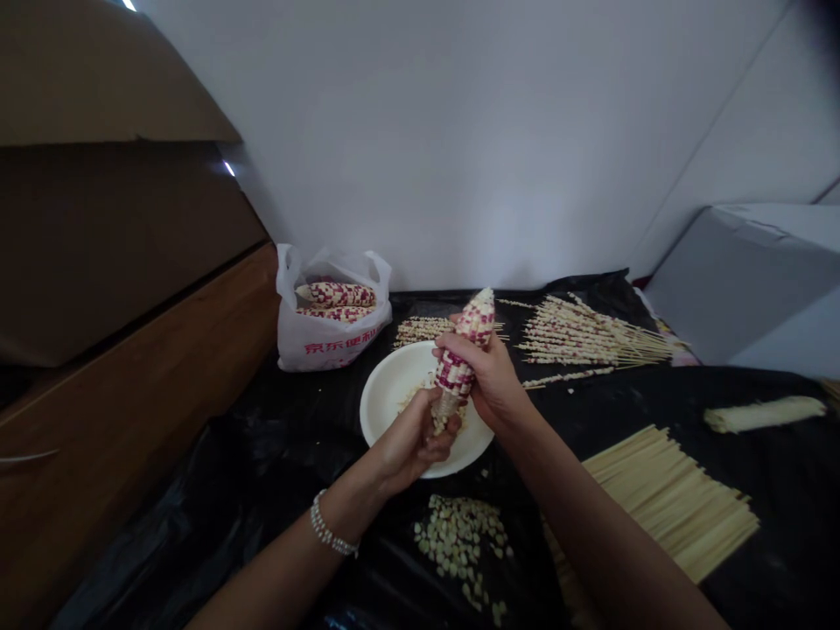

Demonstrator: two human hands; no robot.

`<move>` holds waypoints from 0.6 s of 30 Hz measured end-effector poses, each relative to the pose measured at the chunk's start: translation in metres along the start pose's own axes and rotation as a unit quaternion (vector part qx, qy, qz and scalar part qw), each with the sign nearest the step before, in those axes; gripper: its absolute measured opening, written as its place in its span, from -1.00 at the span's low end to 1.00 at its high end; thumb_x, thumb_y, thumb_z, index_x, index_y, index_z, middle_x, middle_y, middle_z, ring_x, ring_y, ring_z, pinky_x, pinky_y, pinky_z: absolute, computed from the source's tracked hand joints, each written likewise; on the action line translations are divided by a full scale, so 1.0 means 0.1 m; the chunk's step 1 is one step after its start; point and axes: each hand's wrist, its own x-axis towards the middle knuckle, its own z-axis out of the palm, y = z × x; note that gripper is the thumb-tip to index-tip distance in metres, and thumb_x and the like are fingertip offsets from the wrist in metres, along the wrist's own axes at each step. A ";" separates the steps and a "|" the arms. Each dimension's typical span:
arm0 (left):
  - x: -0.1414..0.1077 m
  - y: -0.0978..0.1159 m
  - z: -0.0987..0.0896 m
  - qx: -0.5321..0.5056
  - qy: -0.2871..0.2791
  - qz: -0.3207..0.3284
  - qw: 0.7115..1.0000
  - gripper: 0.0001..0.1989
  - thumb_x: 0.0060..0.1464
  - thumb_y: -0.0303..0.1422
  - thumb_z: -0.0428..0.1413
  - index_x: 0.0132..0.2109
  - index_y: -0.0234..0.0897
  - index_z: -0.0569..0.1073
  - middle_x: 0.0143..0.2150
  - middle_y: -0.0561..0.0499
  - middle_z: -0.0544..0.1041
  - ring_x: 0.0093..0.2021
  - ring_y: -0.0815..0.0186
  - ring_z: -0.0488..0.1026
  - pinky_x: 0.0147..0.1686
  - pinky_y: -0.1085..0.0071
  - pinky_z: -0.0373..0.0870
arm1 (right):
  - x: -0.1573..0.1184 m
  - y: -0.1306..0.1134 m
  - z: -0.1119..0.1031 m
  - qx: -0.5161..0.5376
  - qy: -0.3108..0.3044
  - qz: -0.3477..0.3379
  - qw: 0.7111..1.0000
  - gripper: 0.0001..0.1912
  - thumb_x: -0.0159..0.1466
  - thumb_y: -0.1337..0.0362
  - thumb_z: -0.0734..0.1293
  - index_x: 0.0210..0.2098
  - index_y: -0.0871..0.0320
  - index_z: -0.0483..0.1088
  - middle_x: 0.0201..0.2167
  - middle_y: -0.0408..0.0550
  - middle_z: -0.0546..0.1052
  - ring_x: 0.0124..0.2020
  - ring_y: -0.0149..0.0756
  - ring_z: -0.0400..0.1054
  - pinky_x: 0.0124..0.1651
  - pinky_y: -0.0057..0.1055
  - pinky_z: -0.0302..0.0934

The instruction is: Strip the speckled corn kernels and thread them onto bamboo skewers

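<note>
Over black plastic [262, 464], gripped a cob [454, 372] above the bowl [375, 411] with curled fingers of left hand [410, 437] and right hand [495, 372]; looked bared only near its lower end, with most rows left, plus more cobs [341, 295] in the bag [328, 337].

A pale wall [420, 149] stands behind — brown box [118, 245] left, white box [767, 289] right.

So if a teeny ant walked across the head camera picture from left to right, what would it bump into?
Brown cardboard box → white plastic bag → held ear of corn → fan of kernel-covered sticks → pale log-shaped thing.
</note>
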 end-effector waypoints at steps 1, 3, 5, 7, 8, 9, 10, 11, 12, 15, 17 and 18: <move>0.01 0.00 -0.02 -0.028 -0.011 -0.021 0.999 -0.80 0.09 -0.25 -0.01 -0.25 -0.32 0.33 -0.46 0.06 0.34 -0.68 0.58 0.01 -0.72 0.63 -0.22 | -0.02 0.02 0.00 -0.038 -0.003 -0.019 0.999 -0.57 -0.03 0.21 0.53 -0.19 0.09 0.39 -0.42 -0.20 0.49 -0.38 -0.28 0.40 -0.29 -0.36 0.29; 0.04 -0.01 -0.07 -0.064 -0.020 -0.051 0.996 -0.86 -0.05 -0.37 0.03 -0.31 -0.35 0.34 -0.45 0.03 0.34 -0.66 0.59 0.04 -0.72 0.64 -0.20 | -0.06 0.05 0.01 -0.117 -0.016 -0.058 0.991 -0.59 0.01 0.19 0.52 -0.18 0.08 0.41 -0.36 -0.19 0.49 -0.34 -0.28 0.38 -0.22 -0.33 0.27; 0.06 -0.04 -0.10 -0.064 -0.010 -0.054 0.996 -0.90 -0.21 -0.51 0.05 -0.41 -0.38 0.32 -0.48 0.04 0.31 -0.66 0.62 0.01 -0.72 0.65 -0.21 | -0.09 0.06 0.03 -0.170 -0.032 -0.079 0.982 -0.59 0.02 0.20 0.51 -0.15 0.07 0.41 -0.33 -0.18 0.48 -0.33 -0.28 0.35 -0.19 -0.32 0.25; 0.07 -0.06 -0.11 -0.054 -0.002 -0.044 0.998 -0.87 -0.30 -0.58 0.04 -0.47 -0.38 0.29 -0.50 0.07 0.28 -0.66 0.64 -0.04 -0.72 0.65 -0.23 | -0.10 0.06 0.04 -0.181 -0.047 -0.084 0.979 -0.59 0.02 0.21 0.51 -0.15 0.08 0.41 -0.34 -0.19 0.46 -0.34 -0.29 0.34 -0.19 -0.33 0.24; 0.06 -0.07 -0.11 -0.050 0.000 -0.041 0.998 -0.86 -0.31 -0.59 0.03 -0.47 -0.38 0.29 -0.50 0.08 0.27 -0.66 0.64 -0.05 -0.72 0.64 -0.24 | -0.10 0.06 0.03 -0.175 -0.048 -0.084 0.980 -0.60 0.02 0.20 0.51 -0.16 0.08 0.41 -0.35 -0.19 0.46 -0.35 -0.29 0.34 -0.20 -0.34 0.24; 0.06 -0.06 -0.10 -0.048 -0.001 -0.039 0.998 -0.85 -0.30 -0.58 0.04 -0.44 -0.37 0.30 -0.50 0.09 0.27 -0.66 0.63 -0.04 -0.72 0.64 -0.25 | -0.08 0.06 0.03 -0.163 -0.047 -0.080 0.982 -0.60 0.02 0.19 0.52 -0.17 0.08 0.41 -0.37 -0.19 0.47 -0.35 -0.29 0.34 -0.22 -0.34 0.25; 0.04 -0.06 -0.09 -0.044 -0.002 -0.039 0.998 -0.84 -0.28 -0.57 0.05 -0.41 -0.37 0.31 -0.49 0.09 0.28 -0.66 0.63 -0.03 -0.71 0.64 -0.25 | -0.07 0.05 0.02 -0.144 -0.042 -0.073 0.986 -0.59 0.02 0.17 0.52 -0.17 0.07 0.41 -0.38 -0.19 0.47 -0.36 -0.28 0.35 -0.24 -0.34 0.25; 0.03 -0.04 -0.08 -0.037 -0.004 -0.040 0.999 -0.82 -0.24 -0.56 0.07 -0.37 -0.36 0.32 -0.49 0.09 0.29 -0.66 0.62 -0.02 -0.71 0.63 -0.25 | -0.05 0.04 0.00 -0.119 -0.035 -0.062 0.990 -0.58 0.01 0.15 0.53 -0.17 0.08 0.40 -0.39 -0.19 0.48 -0.37 -0.28 0.37 -0.26 -0.33 0.26; 0.01 -0.02 -0.08 -0.026 -0.009 -0.043 0.999 -0.83 -0.19 -0.53 0.09 -0.33 -0.34 0.33 -0.48 0.09 0.30 -0.66 0.61 -0.02 -0.70 0.61 -0.26 | -0.03 0.03 -0.01 -0.092 -0.027 -0.051 0.994 -0.56 0.00 0.14 0.54 -0.18 0.08 0.40 -0.40 -0.19 0.49 -0.38 -0.28 0.38 -0.28 -0.34 0.26; -0.01 0.03 -0.06 0.038 -0.003 -0.018 0.999 -0.81 0.02 -0.32 0.14 -0.23 -0.30 0.35 -0.50 0.13 0.29 -0.66 0.59 -0.07 -0.68 0.56 -0.28 | 0.03 0.00 -0.05 -0.023 -0.004 -0.029 0.999 -0.54 -0.05 0.16 0.56 -0.21 0.09 0.39 -0.44 -0.20 0.49 -0.42 -0.29 0.40 -0.32 -0.35 0.28; -0.01 0.05 -0.06 0.088 0.023 0.033 0.995 -0.70 0.10 -0.14 0.13 -0.18 -0.29 0.36 -0.52 0.15 0.25 -0.65 0.58 -0.10 -0.66 0.52 -0.30 | 0.04 -0.03 -0.05 -0.002 0.005 -0.026 1.000 -0.55 -0.07 0.19 0.57 -0.23 0.10 0.40 -0.45 -0.20 0.50 -0.44 -0.32 0.40 -0.32 -0.36 0.29; -0.01 0.06 -0.06 0.110 0.035 0.058 0.992 -0.65 0.11 -0.07 0.12 -0.17 -0.29 0.37 -0.53 0.16 0.23 -0.65 0.57 -0.10 -0.65 0.51 -0.31 | 0.04 -0.04 -0.04 0.004 0.006 -0.025 1.000 -0.56 -0.07 0.19 0.57 -0.24 0.10 0.40 -0.45 -0.20 0.50 -0.44 -0.32 0.40 -0.33 -0.37 0.30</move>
